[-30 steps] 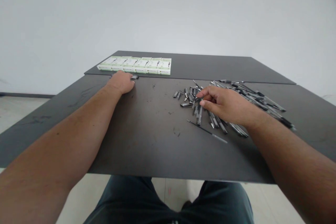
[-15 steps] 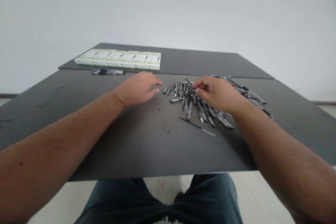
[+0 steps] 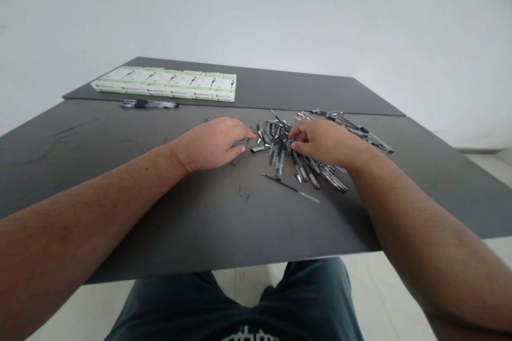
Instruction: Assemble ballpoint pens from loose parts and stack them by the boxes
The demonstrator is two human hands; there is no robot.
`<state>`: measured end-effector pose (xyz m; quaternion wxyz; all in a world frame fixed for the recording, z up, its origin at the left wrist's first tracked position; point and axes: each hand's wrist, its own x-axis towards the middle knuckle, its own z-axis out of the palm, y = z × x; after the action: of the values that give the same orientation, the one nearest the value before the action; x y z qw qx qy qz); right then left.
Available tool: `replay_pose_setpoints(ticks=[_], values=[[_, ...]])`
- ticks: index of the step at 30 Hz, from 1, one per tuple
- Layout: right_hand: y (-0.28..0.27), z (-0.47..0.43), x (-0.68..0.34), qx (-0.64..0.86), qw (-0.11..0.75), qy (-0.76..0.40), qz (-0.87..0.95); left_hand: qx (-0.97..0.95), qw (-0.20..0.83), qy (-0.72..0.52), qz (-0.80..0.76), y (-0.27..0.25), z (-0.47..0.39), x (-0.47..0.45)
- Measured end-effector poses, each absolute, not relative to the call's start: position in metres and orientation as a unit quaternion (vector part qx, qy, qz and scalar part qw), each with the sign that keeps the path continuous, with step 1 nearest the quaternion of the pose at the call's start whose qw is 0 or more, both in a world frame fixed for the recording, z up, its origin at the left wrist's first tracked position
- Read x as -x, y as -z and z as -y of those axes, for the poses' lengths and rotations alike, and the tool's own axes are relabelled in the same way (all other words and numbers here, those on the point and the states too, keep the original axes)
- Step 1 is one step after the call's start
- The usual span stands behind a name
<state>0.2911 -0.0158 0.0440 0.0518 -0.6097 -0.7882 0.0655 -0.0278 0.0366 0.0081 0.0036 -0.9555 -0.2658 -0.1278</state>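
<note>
Pens (image 3: 300, 165) under right hand (image 3: 324, 141), fingers curled, cannot tell grip; left hand (image 3: 212, 144) palm-down nearby, fingers parted, empty.

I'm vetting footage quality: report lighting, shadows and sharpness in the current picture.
Head view: diffuse light on the pale wall; head view: soft-edged shadows on the dark table beside left forearm and right forearm; head view: print on the boxes too soft to read, pen pile slightly blurred.

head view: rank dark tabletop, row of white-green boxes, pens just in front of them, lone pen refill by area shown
1. Dark tabletop
2. Row of white-green boxes
3. Pens
4. Lone pen refill: thinner, though roughly as long as the pens
</note>
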Motion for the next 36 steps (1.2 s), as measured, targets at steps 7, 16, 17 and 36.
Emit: replay_pose_setpoints(ticks=[7,16,17,36], values=[[-0.042,0.017,-0.288,0.606,-0.010,-0.085,0.791,0.956,-0.004,0.119,0.270,-0.008,-0.034,0.026],[-0.040,0.018,-0.284,0.607,-0.016,-0.072,0.792,0.957,-0.003,0.113,0.268,-0.009,-0.033,0.025],[-0.039,0.018,-0.284,0.604,-0.015,-0.073,0.793,0.957,-0.003,0.111,0.267,-0.009,-0.033,0.024],[-0.037,0.022,-0.280,0.586,-0.011,-0.075,0.807,0.959,-0.006,0.107,0.261,-0.008,-0.033,0.024]])
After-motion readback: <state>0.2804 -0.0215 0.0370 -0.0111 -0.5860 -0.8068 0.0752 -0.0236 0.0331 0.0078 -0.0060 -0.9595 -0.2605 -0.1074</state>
